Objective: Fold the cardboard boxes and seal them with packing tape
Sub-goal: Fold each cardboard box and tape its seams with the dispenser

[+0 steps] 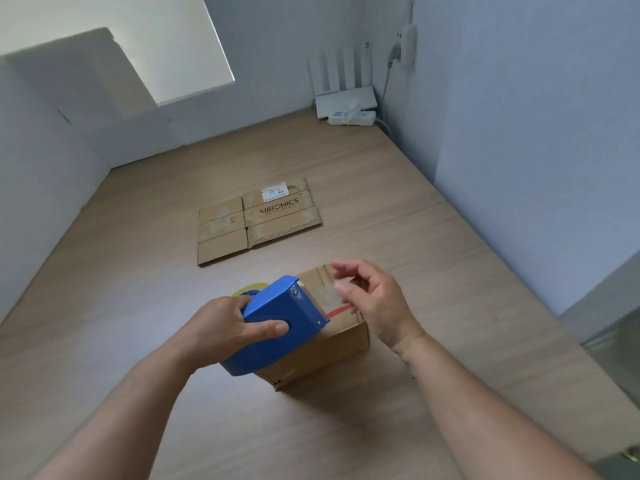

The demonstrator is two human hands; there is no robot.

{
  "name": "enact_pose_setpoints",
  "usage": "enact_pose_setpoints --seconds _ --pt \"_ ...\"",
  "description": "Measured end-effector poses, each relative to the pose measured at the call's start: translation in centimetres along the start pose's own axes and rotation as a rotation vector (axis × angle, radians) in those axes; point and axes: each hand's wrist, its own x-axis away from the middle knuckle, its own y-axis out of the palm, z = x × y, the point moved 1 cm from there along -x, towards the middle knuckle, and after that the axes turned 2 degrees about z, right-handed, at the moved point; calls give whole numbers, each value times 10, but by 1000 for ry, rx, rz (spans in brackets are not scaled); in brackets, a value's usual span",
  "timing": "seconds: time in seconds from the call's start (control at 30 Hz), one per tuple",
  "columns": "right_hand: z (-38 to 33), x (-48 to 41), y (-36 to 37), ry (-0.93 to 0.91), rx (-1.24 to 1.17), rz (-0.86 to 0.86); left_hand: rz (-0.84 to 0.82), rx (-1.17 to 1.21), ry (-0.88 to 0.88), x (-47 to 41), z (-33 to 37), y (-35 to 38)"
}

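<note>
A small brown cardboard box (322, 344) sits folded up on the wooden table (450, 258), a little below the middle of the view. Its top has a red mark near the right edge, and the top looks shiny where tape may lie, but that part is too blurry to be sure.

A blue tape dispenser (277, 323) rests on the left part of the box top, its front end pointing to about 1 o'clock. A yellowish roll of tape (250, 288) peeks out behind it at 11 o'clock. The left hand (225, 327) is wrapped tight around the dispenser — thumb on the near side, fingers over the far side.

The right hand (372, 299) hovers over the right side of the box, at 3 o'clock from the dispenser. Its fingers are loosely curled and spread — it holds nothing that can be seen, and it is a bit blurred.

Farther up the table, at 12 o'clock from the box and well apart from it, a flat cardboard box (258, 220) lies unfolded, with the word SIBIONICS and a small white label on it.

In the far corner, at 1 o'clock, a white router (346, 100) with tall antennas stands by the wall
</note>
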Motion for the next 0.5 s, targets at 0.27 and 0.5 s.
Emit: enact_pose_setpoints --seconds 0.27,0.5 --pt "-2 3 25 49 79 3 -59 -66 43 -6 3 -6" --pt "7 0 32 109 234 139 -73 -221 39 -13 19 -9"
